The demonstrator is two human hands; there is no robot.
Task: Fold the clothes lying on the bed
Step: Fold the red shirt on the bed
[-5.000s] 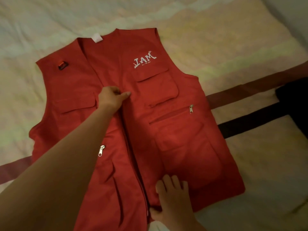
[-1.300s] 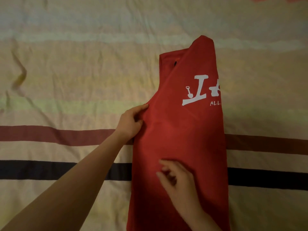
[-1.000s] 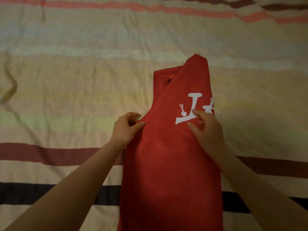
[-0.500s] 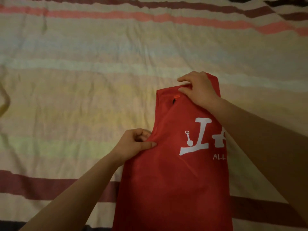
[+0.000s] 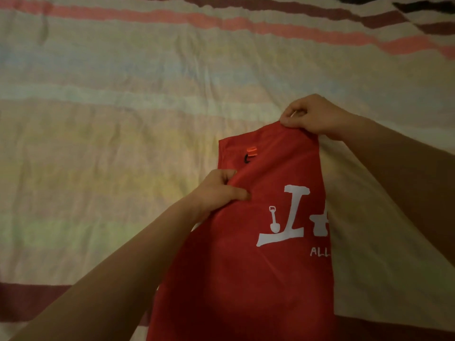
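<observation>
A red vest (image 5: 258, 267) lies folded lengthwise into a narrow strip on the striped bed, back side up, with a white printed logo showing at its right edge. My right hand (image 5: 312, 116) pinches the top right corner of the vest at the shoulder. My left hand (image 5: 219, 190) grips the vest's left edge at the armhole, thumb on top of the cloth. A small orange tab and black loop (image 5: 250, 155) sit near the top left corner. The lower end of the vest runs out of the frame.
The bed is covered by a pale sheet (image 5: 123, 143) with pastel bands, a pink stripe (image 5: 221, 20) far away and a dark red stripe (image 5: 29, 301) near me. A dark patterned patch (image 5: 433, 11) shows at the far right corner.
My right hand moved from the logo up to the top corner, then a bit further right, and pinches it. My left hand holds the same left edge. The view has come closer.
</observation>
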